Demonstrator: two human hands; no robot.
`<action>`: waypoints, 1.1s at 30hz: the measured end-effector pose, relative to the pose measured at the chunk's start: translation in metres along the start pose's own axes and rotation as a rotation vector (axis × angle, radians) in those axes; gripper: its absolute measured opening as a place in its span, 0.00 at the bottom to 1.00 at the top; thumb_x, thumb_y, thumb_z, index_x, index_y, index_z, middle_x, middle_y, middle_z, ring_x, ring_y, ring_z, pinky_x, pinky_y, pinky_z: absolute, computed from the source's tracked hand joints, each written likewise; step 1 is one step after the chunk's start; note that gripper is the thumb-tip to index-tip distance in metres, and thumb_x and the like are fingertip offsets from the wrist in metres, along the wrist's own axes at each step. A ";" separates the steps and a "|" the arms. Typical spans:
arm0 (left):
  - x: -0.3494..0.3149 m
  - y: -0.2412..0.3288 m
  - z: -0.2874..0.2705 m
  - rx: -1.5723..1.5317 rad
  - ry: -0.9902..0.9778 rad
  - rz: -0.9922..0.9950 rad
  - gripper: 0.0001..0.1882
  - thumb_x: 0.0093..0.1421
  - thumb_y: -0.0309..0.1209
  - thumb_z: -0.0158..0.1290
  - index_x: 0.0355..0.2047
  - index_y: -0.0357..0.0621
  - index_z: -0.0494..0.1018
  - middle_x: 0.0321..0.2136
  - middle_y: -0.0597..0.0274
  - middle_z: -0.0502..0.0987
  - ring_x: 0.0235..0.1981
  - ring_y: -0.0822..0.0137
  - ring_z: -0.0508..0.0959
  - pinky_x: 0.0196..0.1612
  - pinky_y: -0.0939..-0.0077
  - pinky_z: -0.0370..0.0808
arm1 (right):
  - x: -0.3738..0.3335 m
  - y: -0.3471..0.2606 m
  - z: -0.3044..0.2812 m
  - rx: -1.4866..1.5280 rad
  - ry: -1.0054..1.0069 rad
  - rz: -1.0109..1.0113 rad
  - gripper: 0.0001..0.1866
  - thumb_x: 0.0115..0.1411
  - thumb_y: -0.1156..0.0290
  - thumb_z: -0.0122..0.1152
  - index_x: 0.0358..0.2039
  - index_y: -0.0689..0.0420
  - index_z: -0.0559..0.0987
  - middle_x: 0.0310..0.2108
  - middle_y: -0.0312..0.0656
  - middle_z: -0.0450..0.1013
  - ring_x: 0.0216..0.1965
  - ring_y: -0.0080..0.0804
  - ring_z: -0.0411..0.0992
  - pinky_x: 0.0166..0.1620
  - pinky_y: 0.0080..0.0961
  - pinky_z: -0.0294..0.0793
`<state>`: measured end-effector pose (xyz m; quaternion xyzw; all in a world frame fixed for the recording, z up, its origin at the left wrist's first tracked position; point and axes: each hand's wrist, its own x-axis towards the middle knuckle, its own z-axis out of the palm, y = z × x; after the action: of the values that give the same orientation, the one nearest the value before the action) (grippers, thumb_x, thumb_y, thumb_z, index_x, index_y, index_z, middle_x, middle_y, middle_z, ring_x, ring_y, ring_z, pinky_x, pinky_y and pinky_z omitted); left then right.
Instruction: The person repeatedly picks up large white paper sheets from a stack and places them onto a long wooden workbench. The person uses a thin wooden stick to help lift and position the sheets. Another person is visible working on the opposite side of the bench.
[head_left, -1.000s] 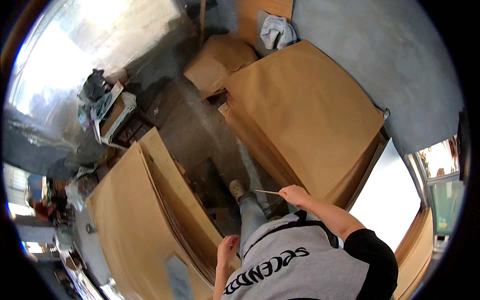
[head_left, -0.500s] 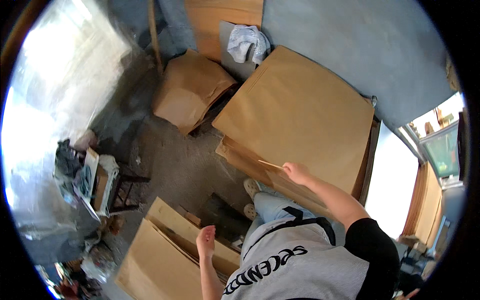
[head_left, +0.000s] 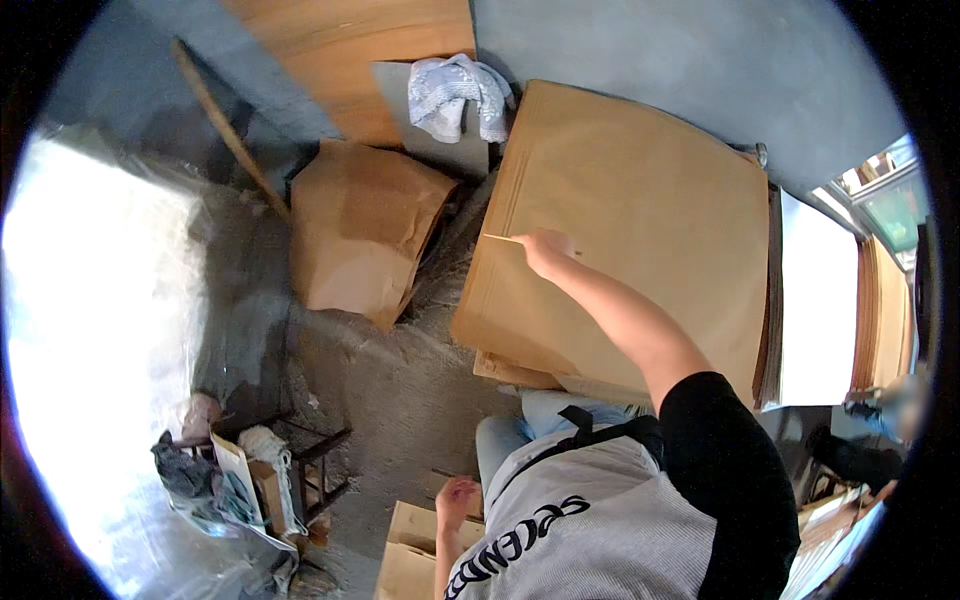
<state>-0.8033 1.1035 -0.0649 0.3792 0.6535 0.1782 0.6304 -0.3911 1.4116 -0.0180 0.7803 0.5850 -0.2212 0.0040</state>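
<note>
My right hand [head_left: 548,252] is closed round a thin, pale stick [head_left: 502,238], whose tip points left. It is over the left part of a large stack of brown sheets [head_left: 640,220], which look like cardboard or heavy paper; whether hand or stick touches the top sheet, I cannot tell. My left hand [head_left: 458,503] hangs low by my body, fingers loosely bent and apart, with nothing visible in it. Just beside and below it lies a second pile of tan sheets [head_left: 400,555], mostly cut off by the lower edge.
A folded brown sheet bundle [head_left: 365,230] stands on the floor [head_left: 390,390] left of the stack. Behind it are a leaning pole [head_left: 230,140] and a pale cloth [head_left: 460,95]. At left, a cluttered stool [head_left: 315,470] stands near plastic sheeting [head_left: 110,330]. White sheets [head_left: 818,300] are at right.
My right hand, with the stick, has gone from the stack's near edge farther forward over its top. My left hand is now nearer my body. The whole view has shifted and turned.
</note>
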 end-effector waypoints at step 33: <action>0.329 0.253 -0.079 0.153 -0.572 -0.260 0.10 0.56 0.31 0.47 0.36 0.41 0.69 0.27 0.62 0.74 0.27 0.70 0.74 0.30 0.78 0.73 | -0.008 0.036 0.076 0.359 0.239 0.584 0.22 0.51 0.75 0.43 0.46 0.39 0.71 0.23 0.40 0.70 0.23 0.28 0.69 0.26 0.29 0.69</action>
<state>-0.7840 1.5235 -0.1005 0.3735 0.5043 -0.0675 0.7757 -0.3859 1.3731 -0.0933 0.9231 0.2855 -0.2172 -0.1383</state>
